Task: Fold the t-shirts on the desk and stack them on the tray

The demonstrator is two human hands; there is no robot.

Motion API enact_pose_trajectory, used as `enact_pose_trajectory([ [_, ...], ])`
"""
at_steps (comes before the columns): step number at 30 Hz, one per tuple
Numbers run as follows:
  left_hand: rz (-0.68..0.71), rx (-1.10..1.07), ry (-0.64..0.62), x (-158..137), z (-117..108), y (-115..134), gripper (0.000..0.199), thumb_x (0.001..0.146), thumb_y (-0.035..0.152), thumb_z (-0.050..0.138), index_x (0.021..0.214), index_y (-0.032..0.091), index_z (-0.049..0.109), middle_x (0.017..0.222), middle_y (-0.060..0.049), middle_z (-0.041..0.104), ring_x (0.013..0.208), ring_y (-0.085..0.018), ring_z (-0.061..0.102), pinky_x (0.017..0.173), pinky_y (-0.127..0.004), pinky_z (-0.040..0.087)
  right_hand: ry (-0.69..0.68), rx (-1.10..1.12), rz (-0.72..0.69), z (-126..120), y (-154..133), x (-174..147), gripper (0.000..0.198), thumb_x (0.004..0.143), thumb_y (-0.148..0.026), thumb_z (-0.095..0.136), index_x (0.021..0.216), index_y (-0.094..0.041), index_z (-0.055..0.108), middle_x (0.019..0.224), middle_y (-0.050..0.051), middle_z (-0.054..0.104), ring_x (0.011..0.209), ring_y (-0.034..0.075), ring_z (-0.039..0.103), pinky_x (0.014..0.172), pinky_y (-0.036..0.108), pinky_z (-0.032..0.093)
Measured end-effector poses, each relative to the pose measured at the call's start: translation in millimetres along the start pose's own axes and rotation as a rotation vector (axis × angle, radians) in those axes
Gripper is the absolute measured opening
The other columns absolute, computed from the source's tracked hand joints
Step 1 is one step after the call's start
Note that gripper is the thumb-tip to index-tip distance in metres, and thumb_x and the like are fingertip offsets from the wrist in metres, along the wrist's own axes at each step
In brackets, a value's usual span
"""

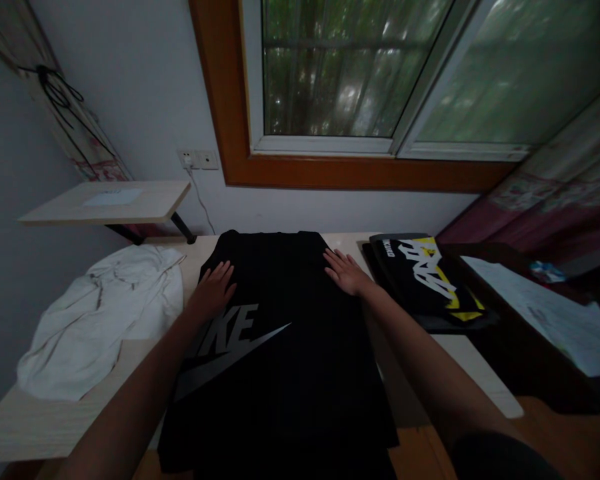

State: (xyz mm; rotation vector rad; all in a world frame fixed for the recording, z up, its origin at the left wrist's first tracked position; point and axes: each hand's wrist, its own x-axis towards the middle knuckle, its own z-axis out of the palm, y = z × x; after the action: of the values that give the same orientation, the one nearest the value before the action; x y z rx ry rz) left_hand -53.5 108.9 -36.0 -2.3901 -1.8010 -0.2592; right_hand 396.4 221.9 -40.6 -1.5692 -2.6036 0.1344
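A black T-shirt (pixel 300 347) with a grey Nike print lies spread over the table, its lower part hanging past the front edge. My left hand (pixel 214 290) rests flat on the shirt's upper left side, fingers stretched out, just above the lettering. On the upper right edge of the shirt lies my right hand (pixel 346 272), palm down with the fingers spread. Neither hand grasps the cloth.
A crumpled white garment (pixel 105 320) lies on the table (pixel 35 423) at left, under a small raised shelf (pixel 130 212). Folded dark clothes (pixel 420 277) with white and yellow print are stacked at right. Beyond them, papers (pixel 545 313) lie on a dark surface.
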Motion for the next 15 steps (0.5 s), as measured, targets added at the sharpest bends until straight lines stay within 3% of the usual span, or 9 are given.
enact_pose_trajectory([
  [9,-0.008,0.012,0.036,25,11,-11,0.058,0.104,0.041,0.031,0.154,0.014,0.037,0.163,-0.013,0.033,0.152,-0.026,0.028,0.122,-0.051,0.027,-0.011,-0.008,0.005,-3,11,34,0.062,0.104,-0.049,0.022,0.16,-0.025,0.027,0.169,0.003,0.018,0.156,0.027,0.014,0.125,0.055,0.015],
  [15,-0.005,0.016,0.049,28,12,-15,0.058,0.103,0.041,0.032,0.154,0.013,0.039,0.162,-0.013,0.035,0.152,-0.027,0.028,0.122,-0.052,0.028,-0.019,-0.072,0.057,-10,3,34,0.06,0.104,-0.044,0.024,0.159,-0.023,0.03,0.168,0.002,0.021,0.156,0.029,0.016,0.124,0.058,0.016],
])
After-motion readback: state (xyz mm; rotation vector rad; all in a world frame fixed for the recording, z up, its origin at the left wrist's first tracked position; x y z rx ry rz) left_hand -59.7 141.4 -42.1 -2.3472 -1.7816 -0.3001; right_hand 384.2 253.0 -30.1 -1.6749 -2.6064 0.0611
